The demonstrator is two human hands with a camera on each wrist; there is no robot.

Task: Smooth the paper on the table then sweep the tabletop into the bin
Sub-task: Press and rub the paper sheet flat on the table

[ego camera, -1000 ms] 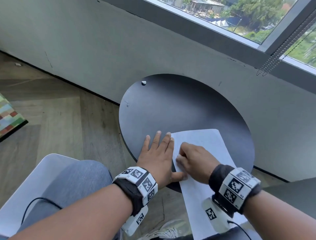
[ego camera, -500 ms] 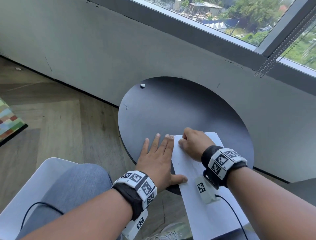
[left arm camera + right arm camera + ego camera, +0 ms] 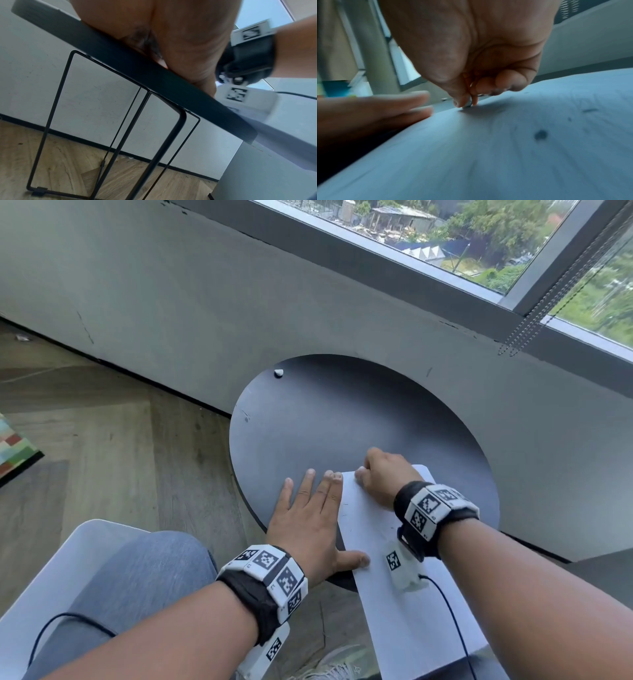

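Under the window and by the grey wall, standing on the wood floor: one round black table (image 3: 342,422). Lying on the near right part of it and hanging far over the near rim toward the knees: one white paper (image 3: 404,611). Resting flat on the tabletop just beside the paper's left edge, fingers straight and close together, thumb pressing down on the sheet: one left hand (image 3: 308,522), wide and loose, gripping nothing. Sitting on the paper's far left corner with fingers curled under: one right hand (image 3: 383,477), looking in the right wrist view to be nipping that corner between thumb and fingertip. Probably working on the first job, the smoothing, with the sheet being pinned down on one side and tugged or rubbed flat at the far end. Sweeping not begun yet. Next, most likely needing a slow, flat push along the sheet while holding it firm, so as not to let it slide off the rim. Then needing a long reach to the far left rim, for brushing away one tiny white crumb (image 3: 278,373) lying well apart from both hands. Also showing on the paper: a few small dark specks (image 3: 540,134). Not finding any bin plainly in view, so not telling where it is.
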